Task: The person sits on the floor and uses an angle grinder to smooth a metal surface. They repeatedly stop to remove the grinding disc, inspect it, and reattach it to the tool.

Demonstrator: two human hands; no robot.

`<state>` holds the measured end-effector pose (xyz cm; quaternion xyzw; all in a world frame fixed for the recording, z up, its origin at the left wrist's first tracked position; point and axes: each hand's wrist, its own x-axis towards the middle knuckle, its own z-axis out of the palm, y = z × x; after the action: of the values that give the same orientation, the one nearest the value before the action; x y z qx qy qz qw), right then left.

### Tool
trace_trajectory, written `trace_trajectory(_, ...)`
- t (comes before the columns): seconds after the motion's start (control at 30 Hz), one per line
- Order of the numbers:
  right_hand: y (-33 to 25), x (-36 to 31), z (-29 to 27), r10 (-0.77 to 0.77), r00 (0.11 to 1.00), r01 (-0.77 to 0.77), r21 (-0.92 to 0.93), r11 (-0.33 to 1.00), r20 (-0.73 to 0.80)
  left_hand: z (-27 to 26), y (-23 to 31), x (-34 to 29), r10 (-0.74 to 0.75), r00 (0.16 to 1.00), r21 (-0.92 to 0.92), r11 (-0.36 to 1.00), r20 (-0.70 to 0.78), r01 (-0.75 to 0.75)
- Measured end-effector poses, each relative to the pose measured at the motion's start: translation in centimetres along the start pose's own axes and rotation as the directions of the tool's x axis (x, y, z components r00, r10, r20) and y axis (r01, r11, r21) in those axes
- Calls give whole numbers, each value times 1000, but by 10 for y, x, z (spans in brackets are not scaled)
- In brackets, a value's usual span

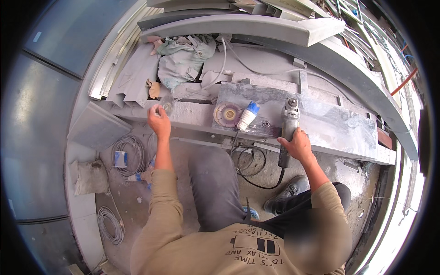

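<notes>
We are reaching our left hand up to the dusty ledge, fingers pinching a small round disc at its near edge. Right of it, a grinding wheel and a blue-and-white plug are lying on the stone slab. Our right hand is gripping the angle grinder, resting on the slab with bare stone beyond.

Disc and plug crowd the slab; its right lies bare.
</notes>
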<state>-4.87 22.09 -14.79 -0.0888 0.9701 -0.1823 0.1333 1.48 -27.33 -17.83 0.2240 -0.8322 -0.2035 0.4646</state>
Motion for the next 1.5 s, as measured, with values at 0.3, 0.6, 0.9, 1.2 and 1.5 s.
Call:
trace_trajectory(0.3, 0, 0, 1, -4, 1000, 4, 9, 1000, 9, 22, 32, -40, 105, 955, 120, 982, 278, -143)
trace_trajectory(0.6, 3, 1, 2, -19, 999, 20, 24, 1000, -25, 27, 49, -22, 52, 919, -62, 998, 390, -30)
trace_trajectory(0.9, 5, 1, 4, -35, 998, 37, 41, 998, -57, 68, 82, -44, -413, 366, -156, 461, 834, 874)
trace_trajectory(1.2, 6, 3, 5, -19, 1000, 20, 46, 999, -22, 83, 90, -66, -285, 510, 162, 948, 811, 273)
trace_trajectory(1.5, 5, 2, 3, -10, 1000, 10, 56, 998, 5, 76, 131, -66, -173, 540, 204, 979, 824, 3)
